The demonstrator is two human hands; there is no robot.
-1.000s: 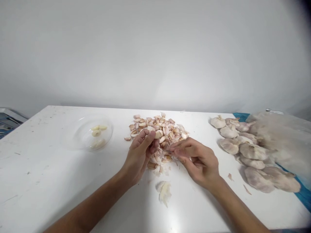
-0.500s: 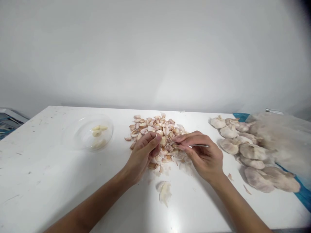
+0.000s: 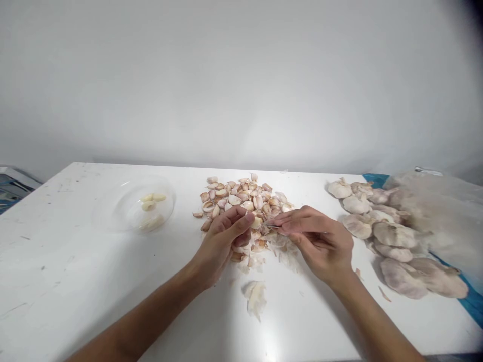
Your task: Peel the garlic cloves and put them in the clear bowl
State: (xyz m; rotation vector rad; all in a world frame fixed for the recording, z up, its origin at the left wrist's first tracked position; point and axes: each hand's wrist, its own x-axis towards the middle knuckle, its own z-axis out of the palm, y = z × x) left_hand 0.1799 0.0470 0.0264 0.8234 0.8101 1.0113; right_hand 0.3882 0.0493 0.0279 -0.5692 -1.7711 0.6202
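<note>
My left hand is closed, pinching a pale garlic clove between thumb and fingers. My right hand is closed around a thin metal tool, whose narrow end points left and reaches the clove; whether it is a small knife or tweezers I cannot tell. Both hands hover over the near side of a pile of unpeeled garlic cloves. Papery garlic skins lie under my right hand. One larger piece of skin lies apart, nearer to me.
On the left, a clear plate holds several peeled cloves. Whole garlic bulbs spill from a clear and blue plastic bag at the right. The white table meets a pale wall at its back.
The metal tool has turned in my right hand: its end now shows at the clove, while its rear part no longer sticks out across the hand. My left hand keeps its pinch, nearly still.
</note>
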